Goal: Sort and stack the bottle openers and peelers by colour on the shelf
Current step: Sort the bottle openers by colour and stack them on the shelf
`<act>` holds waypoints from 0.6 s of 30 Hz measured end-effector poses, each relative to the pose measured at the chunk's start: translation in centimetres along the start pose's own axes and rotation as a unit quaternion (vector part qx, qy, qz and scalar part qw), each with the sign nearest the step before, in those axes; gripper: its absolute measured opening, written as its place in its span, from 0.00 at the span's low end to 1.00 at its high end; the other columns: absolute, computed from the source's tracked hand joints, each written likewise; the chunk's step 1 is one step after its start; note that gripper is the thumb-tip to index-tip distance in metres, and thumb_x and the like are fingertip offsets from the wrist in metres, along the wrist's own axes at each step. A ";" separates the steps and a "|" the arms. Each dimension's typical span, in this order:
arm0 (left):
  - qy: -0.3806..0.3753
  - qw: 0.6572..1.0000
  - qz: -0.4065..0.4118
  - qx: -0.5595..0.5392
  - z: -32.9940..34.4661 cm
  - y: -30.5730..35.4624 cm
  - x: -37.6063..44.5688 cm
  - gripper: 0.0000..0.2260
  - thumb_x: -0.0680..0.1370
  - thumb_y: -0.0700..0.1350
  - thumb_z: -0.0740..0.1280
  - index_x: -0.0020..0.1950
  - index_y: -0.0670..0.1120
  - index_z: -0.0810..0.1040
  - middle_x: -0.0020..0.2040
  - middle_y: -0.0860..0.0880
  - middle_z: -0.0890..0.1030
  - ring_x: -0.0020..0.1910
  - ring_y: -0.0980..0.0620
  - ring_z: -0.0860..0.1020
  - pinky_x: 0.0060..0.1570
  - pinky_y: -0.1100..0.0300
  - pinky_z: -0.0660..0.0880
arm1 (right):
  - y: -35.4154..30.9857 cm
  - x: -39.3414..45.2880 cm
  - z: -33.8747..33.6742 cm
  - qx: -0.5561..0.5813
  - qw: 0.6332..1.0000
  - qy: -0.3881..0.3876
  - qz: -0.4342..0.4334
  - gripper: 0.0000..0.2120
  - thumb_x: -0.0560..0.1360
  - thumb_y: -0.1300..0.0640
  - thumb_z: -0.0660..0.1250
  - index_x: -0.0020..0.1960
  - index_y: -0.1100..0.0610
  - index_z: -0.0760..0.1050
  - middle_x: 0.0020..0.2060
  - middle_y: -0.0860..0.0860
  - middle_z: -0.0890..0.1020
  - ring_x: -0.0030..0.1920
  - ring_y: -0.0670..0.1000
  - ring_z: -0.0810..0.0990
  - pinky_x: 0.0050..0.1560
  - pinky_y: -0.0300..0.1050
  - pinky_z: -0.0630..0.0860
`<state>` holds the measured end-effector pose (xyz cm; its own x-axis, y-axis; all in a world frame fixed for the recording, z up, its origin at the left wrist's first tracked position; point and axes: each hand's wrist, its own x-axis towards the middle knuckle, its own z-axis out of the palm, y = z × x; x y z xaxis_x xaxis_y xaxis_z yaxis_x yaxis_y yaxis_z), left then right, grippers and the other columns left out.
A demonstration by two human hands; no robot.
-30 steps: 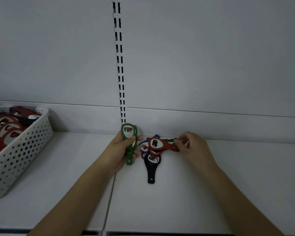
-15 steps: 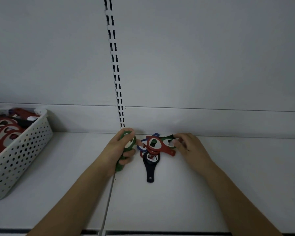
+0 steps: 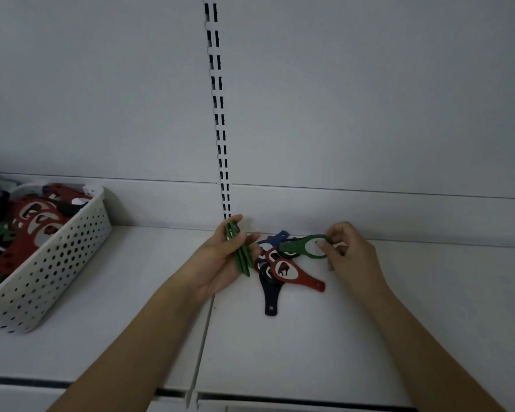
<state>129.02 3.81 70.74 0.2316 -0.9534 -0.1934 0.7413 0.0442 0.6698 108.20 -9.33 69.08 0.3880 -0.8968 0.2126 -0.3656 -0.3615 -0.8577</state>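
Note:
My left hand [image 3: 220, 257] holds a small stack of green bottle openers [image 3: 241, 254] edge-on, palm turned up, just left of a mixed pile on the white shelf [image 3: 399, 322]. My right hand [image 3: 350, 257] pinches the ring of another green opener [image 3: 305, 247], lifted above the pile with its handle pointing left. Under it lie a red opener [image 3: 295, 276], a dark navy one [image 3: 270, 295] with its handle toward me, and a blue one [image 3: 275, 238] near the back wall.
A white perforated basket [image 3: 57, 263] at the left holds several red, green and dark openers. A slotted upright rail [image 3: 219, 114] runs up the back wall. A seam between shelf panels [image 3: 202, 346] runs toward me under my left wrist.
My right hand has pulled a green opener out from under the red one and lifted it. My left hand has turned its green stack edge-on with the palm up.

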 end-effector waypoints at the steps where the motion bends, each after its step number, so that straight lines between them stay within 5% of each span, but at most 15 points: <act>1: 0.005 1.000 0.004 -0.010 0.1 0.1 -0.1 0.14 0.78 0.36 0.63 0.62 0.47 0.73 0.50 0.36 0.79 0.43 0.42 0.81 0.44 0.49 0.83 | -0.2 0.0 -0.1 0.017 1.000 0.018 -0.006 0.06 0.76 0.58 0.70 0.49 0.53 0.73 0.43 0.47 0.81 0.27 0.44 0.77 0.34 0.39 0.77; 4: 0.018 1.000 -0.002 -0.005 0.4 0.4 -0.4 0.09 0.83 0.43 0.60 0.62 0.47 0.73 0.51 0.35 0.82 0.41 0.40 0.83 0.42 0.45 0.83 | -1.0 0.0 -0.8 0.111 0.991 0.075 -0.019 0.04 0.78 0.61 0.68 0.50 0.54 0.74 0.41 0.47 0.81 0.29 0.46 0.74 0.34 0.40 0.73; 6: 0.021 0.999 -0.011 0.024 0.3 0.4 -0.4 0.11 0.84 0.46 0.59 0.65 0.48 0.72 0.53 0.36 0.83 0.35 0.43 0.83 0.32 0.50 0.83 | -1.9 0.2 -1.1 0.180 0.980 0.082 -0.011 0.05 0.78 0.62 0.66 0.50 0.54 0.75 0.39 0.47 0.80 0.30 0.46 0.72 0.34 0.40 0.71; 10: 0.024 0.994 -0.029 0.100 0.0 0.1 -0.1 0.15 0.85 0.52 0.54 0.69 0.48 0.70 0.55 0.38 0.83 0.25 0.53 0.70 0.27 0.57 0.79 | -4.6 0.1 -0.4 0.178 0.983 -0.007 -0.041 0.06 0.78 0.64 0.65 0.49 0.54 0.77 0.38 0.48 0.81 0.31 0.42 0.74 0.33 0.36 0.70; 13: 0.022 0.989 -0.031 0.140 -0.3 -0.2 0.2 0.19 0.85 0.53 0.53 0.71 0.46 0.71 0.48 0.40 0.83 0.30 0.48 0.78 0.35 0.52 0.82 | -6.7 0.2 1.3 0.162 0.982 -0.081 -0.059 0.06 0.77 0.64 0.67 0.49 0.55 0.78 0.39 0.50 0.84 0.31 0.40 0.76 0.32 0.34 0.71; 15: 0.013 0.990 -0.042 0.137 -0.3 -0.2 0.2 0.20 0.85 0.54 0.53 0.69 0.44 0.73 0.53 0.37 0.83 0.38 0.42 0.83 0.40 0.49 0.83 | -7.4 0.5 2.5 0.123 0.980 -0.133 -0.082 0.06 0.77 0.63 0.68 0.49 0.53 0.79 0.40 0.50 0.84 0.31 0.43 0.77 0.32 0.35 0.73; 18: 0.018 0.986 -0.065 0.151 -0.1 -0.3 0.1 0.24 0.84 0.57 0.53 0.61 0.39 0.76 0.48 0.38 0.84 0.36 0.44 0.83 0.35 0.54 0.82 | -7.5 0.6 4.5 0.056 0.978 -0.177 -0.094 0.07 0.77 0.62 0.68 0.51 0.52 0.82 0.41 0.49 0.85 0.34 0.45 0.82 0.36 0.35 0.77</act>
<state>128.91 3.73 70.40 0.1728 -0.9340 -0.3126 0.5465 -0.1731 0.8194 114.99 -5.98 73.53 0.7154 -0.6654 0.2131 -0.1721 -0.4634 -0.8693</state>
